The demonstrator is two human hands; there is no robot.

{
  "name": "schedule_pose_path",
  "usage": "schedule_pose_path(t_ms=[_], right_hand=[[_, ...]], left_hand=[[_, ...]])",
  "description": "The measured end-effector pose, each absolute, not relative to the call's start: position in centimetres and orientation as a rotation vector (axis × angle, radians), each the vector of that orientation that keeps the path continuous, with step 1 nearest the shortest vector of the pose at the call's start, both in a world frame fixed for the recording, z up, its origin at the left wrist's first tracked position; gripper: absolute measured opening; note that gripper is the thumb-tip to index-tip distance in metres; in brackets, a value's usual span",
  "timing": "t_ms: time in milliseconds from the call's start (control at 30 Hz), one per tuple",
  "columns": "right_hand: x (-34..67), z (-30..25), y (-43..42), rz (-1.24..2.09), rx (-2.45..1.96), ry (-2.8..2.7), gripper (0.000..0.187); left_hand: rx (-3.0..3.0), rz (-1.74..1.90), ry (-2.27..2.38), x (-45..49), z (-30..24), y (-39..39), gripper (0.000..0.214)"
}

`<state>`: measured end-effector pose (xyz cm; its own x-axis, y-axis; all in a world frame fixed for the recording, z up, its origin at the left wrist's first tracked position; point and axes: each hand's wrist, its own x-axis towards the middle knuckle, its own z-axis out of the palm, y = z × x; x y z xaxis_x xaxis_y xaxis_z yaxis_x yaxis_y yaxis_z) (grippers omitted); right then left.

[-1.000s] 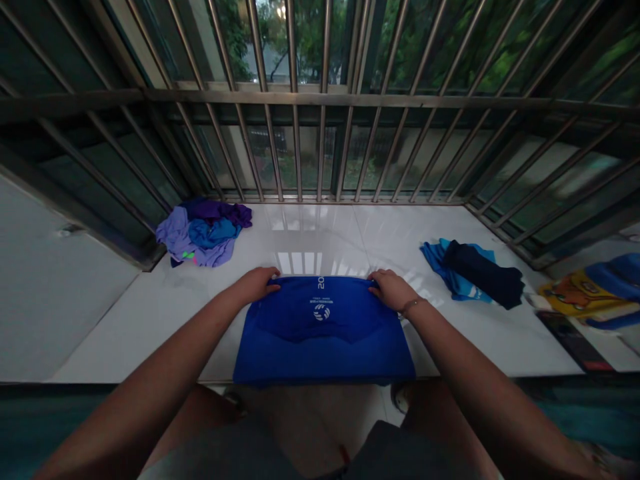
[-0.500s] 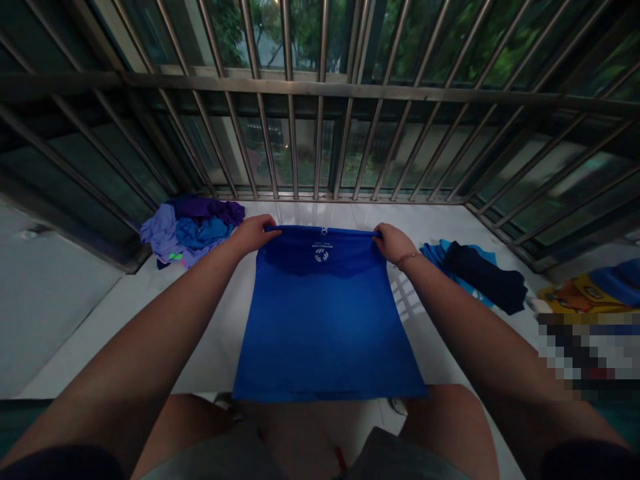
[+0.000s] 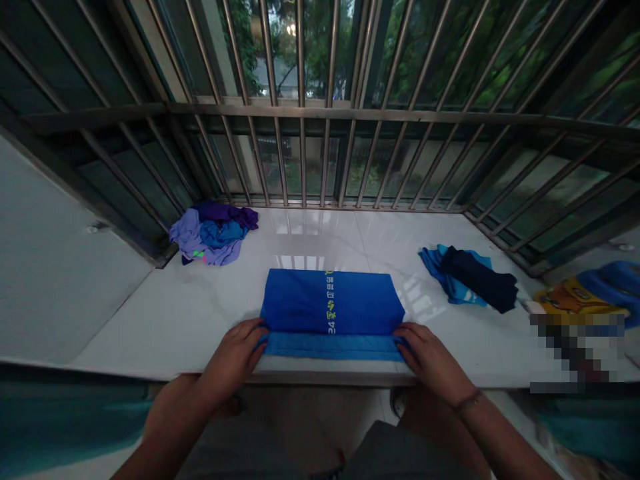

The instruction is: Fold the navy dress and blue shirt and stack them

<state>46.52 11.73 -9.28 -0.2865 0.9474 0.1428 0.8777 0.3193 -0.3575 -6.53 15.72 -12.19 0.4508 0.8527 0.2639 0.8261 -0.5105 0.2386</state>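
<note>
A blue shirt (image 3: 295,303) lies doubled over on the white ledge, with white and yellow lettering running down its middle. A lighter blue strip of it shows along the near side. My left hand (image 3: 240,350) is closed on the near left corner, the fingertips at the fold. At the opposite corner, my right hand (image 3: 430,357) grips the cloth in the same way, partly covering the edge. Both thumbs are close to the strip nearest me.
Crumpled purple and blue clothes (image 3: 220,233) are heaped on the white ledge (image 3: 320,233) at the back left. To the right sit folded blue and navy clothes (image 3: 477,277). Metal window bars (image 3: 303,160) close off the back. A yellow and blue item (image 3: 580,293) stands far right.
The shirt, held up by its far edge and hanging as one long panel, is now down on the ledge and folded over. Both hands have come toward me to its near corners.
</note>
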Motion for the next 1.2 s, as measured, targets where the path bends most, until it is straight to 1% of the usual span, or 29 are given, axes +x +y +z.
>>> schedule_pose_path(t_ms=[100,167,233,300,367,433,500,600,667,700,767,867,933,1000,1100,1200], right_hand=[[45.8,-11.9,7.9,0.174,-1.774,-2.195,0.045],[45.4,-13.2,6.0,0.091,-1.835,-2.202,0.058],[45.3,-14.1,4.7,0.022,-1.882,-2.214,0.064],[45.6,-14.4,3.9,0.002,-1.892,-2.223,0.057],[46.0,-13.8,3.5,0.050,-1.873,-2.236,0.050],[46.5,-12.3,3.7,0.180,-1.836,-2.243,0.042],[46.7,-9.9,4.4,0.396,-1.771,-2.235,0.033],[46.7,-6.2,6.5,0.751,-1.689,-2.162,0.030],[46.6,-4.7,8.5,0.864,-1.676,-2.081,0.034],[46.5,-4.4,9.5,0.853,-1.692,-2.032,0.036],[46.1,-4.7,11.4,0.719,-1.796,-1.933,0.038],[45.3,-6.6,12.8,0.463,-2.008,-1.829,0.034],[44.6,-8.2,12.6,0.375,-2.068,-1.810,0.033],[44.0,-9.5,11.9,0.318,-2.095,-1.792,0.031],[43.4,-10.6,10.8,0.239,-2.145,-1.713,0.030],[43.3,-10.8,10.4,0.220,-2.169,-1.617,0.037]], left_hand=[[2.649,0.569,1.499,-7.4,-13.5,12.8,0.037],[2.702,0.537,1.463,-7.7,-13.3,11.5,0.045],[2.727,0.519,1.443,-7.8,-12.4,10.5,0.046],[2.719,0.504,1.414,-7.8,-11.2,9.6,0.044],[2.670,0.468,1.384,-8.0,-9.9,9.0,0.040],[2.566,0.420,1.372,-8.3,-8.9,8.9,0.027],[2.413,0.398,1.353,-8.8,-8.2,9.4,0.017],[2.133,0.358,1.266,-9.3,-7.5,11.8,0.023],[1.954,0.349,1.257,-9.0,-7.1,14.0,0.029],[1.884,0.367,1.296,-8.7,-6.9,15.1,0.032],[1.811,0.417,1.459,-7.7,-6.5,17.0,0.033],[1.863,0.369,1.739,-6.3,-6.5,18.1,0.022],[1.912,0.336,1.826,-5.6,-6.8,17.7,0.016],[1.927,0.374,1.844,-5.2,-7.4,16.9,0.014],[1.940,0.458,1.851,-4.8,-8.2,15.5,0.018],[1.898,0.477,1.903,-4.7,-8.8,14.8,0.027]])
